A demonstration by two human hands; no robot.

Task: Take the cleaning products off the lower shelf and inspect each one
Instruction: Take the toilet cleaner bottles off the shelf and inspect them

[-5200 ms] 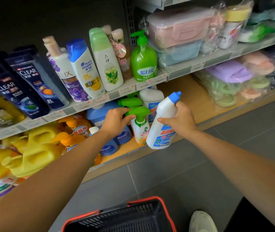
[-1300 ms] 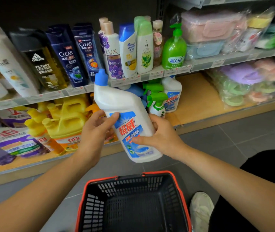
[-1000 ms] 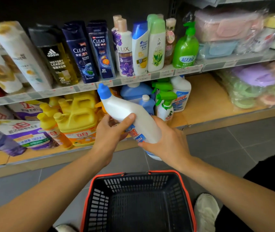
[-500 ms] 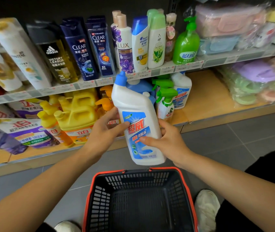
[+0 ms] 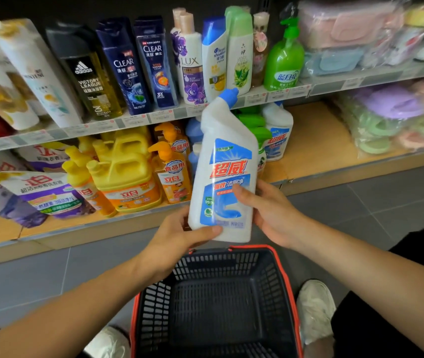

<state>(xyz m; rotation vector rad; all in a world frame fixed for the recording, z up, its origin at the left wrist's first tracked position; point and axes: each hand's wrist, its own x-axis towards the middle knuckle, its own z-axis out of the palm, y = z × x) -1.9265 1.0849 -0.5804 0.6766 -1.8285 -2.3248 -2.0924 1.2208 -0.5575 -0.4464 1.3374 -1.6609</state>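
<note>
I hold a white toilet cleaner bottle [image 5: 225,161] with a blue cap and a blue label upright in front of the lower shelf [image 5: 317,151], its label facing me. My left hand [image 5: 180,236] grips its bottom left corner. My right hand [image 5: 267,210] holds its right side, thumb across the label. On the lower shelf behind it stand green-trigger spray bottles [image 5: 256,125], another white cleaner bottle [image 5: 278,130], blue bottles [image 5: 194,133], orange pump bottles [image 5: 172,166] and yellow jugs [image 5: 125,171].
A dark shopping basket [image 5: 216,303] with a red rim sits on the grey tile floor below my hands, between my white shoes [image 5: 314,308]. Shampoo and soap bottles [image 5: 151,63] fill the upper shelf. Bagged plastic goods [image 5: 392,117] lie at the right, detergent pouches [image 5: 43,192] at the left.
Over the last second I tilted the bottle on its side, then turned it upright with the label toward me. My left hand slid down to its bottom corner.
</note>
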